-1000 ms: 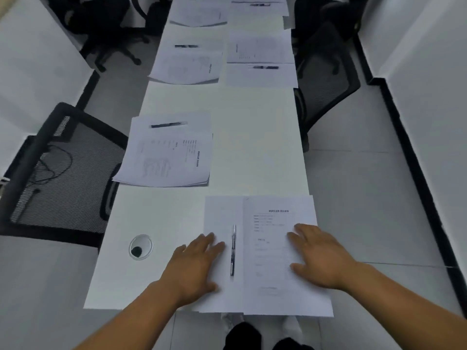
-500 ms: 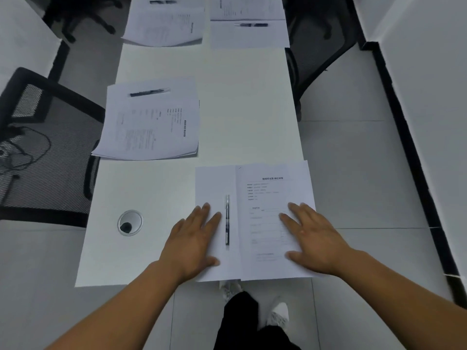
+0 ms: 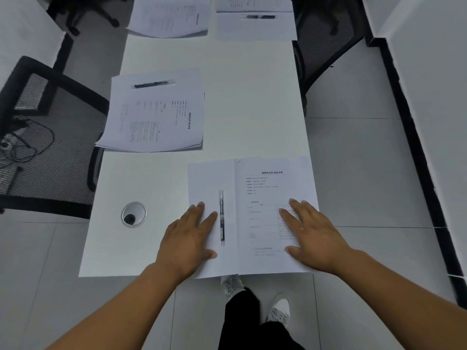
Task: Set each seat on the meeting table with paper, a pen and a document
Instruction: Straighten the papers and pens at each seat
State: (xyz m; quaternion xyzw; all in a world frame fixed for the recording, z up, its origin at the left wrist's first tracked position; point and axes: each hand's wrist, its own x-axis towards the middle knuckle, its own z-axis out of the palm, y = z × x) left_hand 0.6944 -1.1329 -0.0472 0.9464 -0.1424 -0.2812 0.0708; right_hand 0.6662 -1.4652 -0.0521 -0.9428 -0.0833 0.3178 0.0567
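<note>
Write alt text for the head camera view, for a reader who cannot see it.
Two bare hands press flat on a place setting at the near end of a white meeting table: the left hand on a blank sheet, the right hand on a printed document, a pen lying between them. More paper sets with pens lie farther along, beside black mesh chairs.

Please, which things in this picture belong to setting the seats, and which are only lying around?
For the job:
- blank paper, under the left hand
- pen on that paper
- document, under the right hand
- finished set further along

Only lying around:
- cable port in the table
- cables on the mesh chair
</note>
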